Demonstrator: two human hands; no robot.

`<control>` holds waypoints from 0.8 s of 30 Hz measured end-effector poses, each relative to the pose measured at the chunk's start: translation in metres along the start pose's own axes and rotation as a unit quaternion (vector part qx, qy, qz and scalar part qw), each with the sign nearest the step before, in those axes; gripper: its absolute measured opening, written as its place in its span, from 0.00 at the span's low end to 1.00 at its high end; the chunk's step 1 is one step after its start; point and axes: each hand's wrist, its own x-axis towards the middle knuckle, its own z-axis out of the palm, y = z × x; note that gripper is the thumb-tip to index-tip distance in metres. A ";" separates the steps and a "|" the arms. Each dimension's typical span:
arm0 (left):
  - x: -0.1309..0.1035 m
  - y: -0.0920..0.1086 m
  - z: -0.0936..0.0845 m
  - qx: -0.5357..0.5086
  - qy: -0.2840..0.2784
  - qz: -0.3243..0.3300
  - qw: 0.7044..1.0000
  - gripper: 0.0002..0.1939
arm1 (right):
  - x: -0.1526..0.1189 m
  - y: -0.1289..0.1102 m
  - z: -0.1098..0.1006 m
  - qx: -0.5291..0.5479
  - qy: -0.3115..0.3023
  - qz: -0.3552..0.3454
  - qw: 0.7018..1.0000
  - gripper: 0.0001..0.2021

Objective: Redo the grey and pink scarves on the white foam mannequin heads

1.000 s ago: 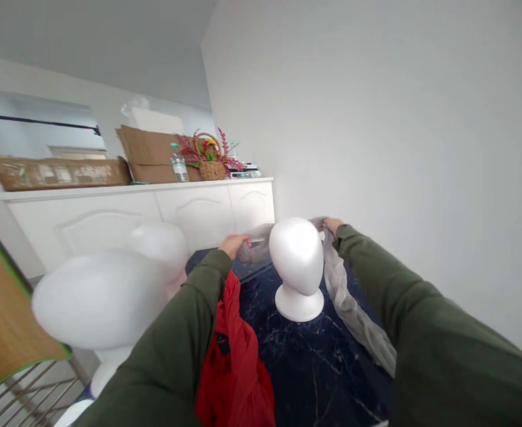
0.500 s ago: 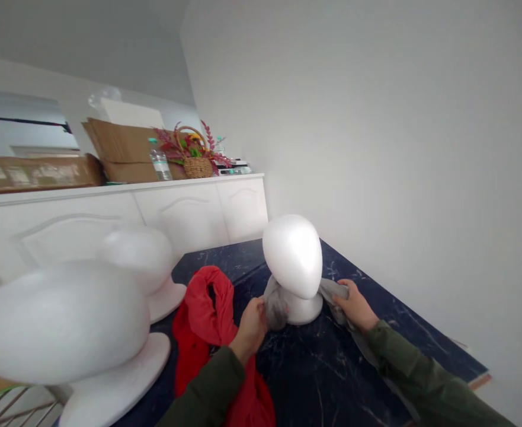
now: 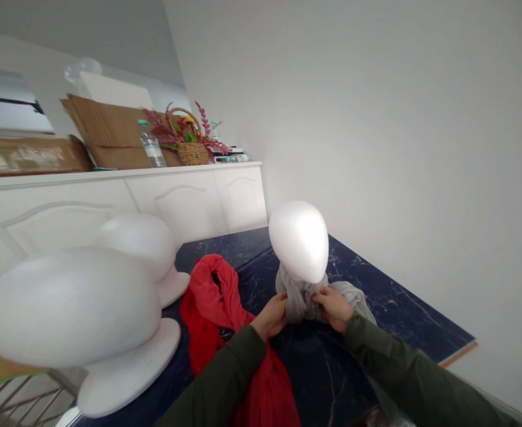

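Head view: left hand [image 3: 273, 314] and right hand [image 3: 332, 306], close together, each pinch the grey scarf [image 3: 297, 299] wrapped around the neck of 1 white foam head [image 3: 299, 240] just above them. A red scarf [image 3: 216, 302] lies left of the left hand.

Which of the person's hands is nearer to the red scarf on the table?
Left. The left hand grips the grey scarf right beside the red scarf; the right hand holds the grey scarf farther off, beyond the left hand.
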 end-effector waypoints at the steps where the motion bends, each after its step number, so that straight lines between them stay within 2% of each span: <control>1: 0.001 -0.001 0.000 0.004 -0.004 0.005 1.000 0.11 | 0.002 0.002 -0.002 -0.021 0.016 -0.005 1.000 0.06; 4: 0.003 -0.003 0.000 0.022 -0.014 0.020 0.999 0.12 | 0.006 0.006 -0.001 -0.049 0.045 -0.016 0.998 0.06; 8: 0.004 -0.005 0.000 0.055 -0.029 0.032 0.998 0.17 | 0.006 0.005 0.014 0.023 0.075 0.008 0.997 0.06; 11: 0.003 -0.006 -0.001 0.091 -0.028 0.046 0.994 0.20 | 0.003 0.003 0.025 0.027 0.085 0.003 0.996 0.05; 15: 0.003 -0.006 -0.004 0.136 0.001 0.072 0.988 0.18 | -0.007 0.003 0.027 -0.016 0.080 -0.011 0.997 0.04; 17: 0.003 -0.006 -0.005 0.154 0.022 0.087 0.984 0.17 | -0.015 0.004 0.024 -0.125 0.083 -0.051 0.987 0.10; 18: 0.003 -0.005 -0.006 0.162 0.033 0.098 0.981 0.16 | -0.020 0.005 0.023 -0.215 0.087 -0.092 0.968 0.13; 19: 0.003 -0.005 -0.006 0.169 0.044 0.109 0.979 0.15 | -0.024 0.007 0.021 -0.318 0.090 -0.142 0.933 0.16; 21: 0.002 -0.004 -0.005 0.180 0.066 0.131 0.973 0.14 | -0.032 0.009 0.022 -0.507 0.085 -0.227 0.827 0.20; 23: 0.001 -0.002 -0.004 0.189 0.088 0.152 0.966 0.13 | -0.036 0.009 0.025 -0.626 0.073 -0.251 0.735 0.22; 24: 0.001 -0.001 -0.003 0.193 0.097 0.160 0.963 0.12 | -0.036 0.008 0.028 -0.668 0.065 -0.245 0.700 0.22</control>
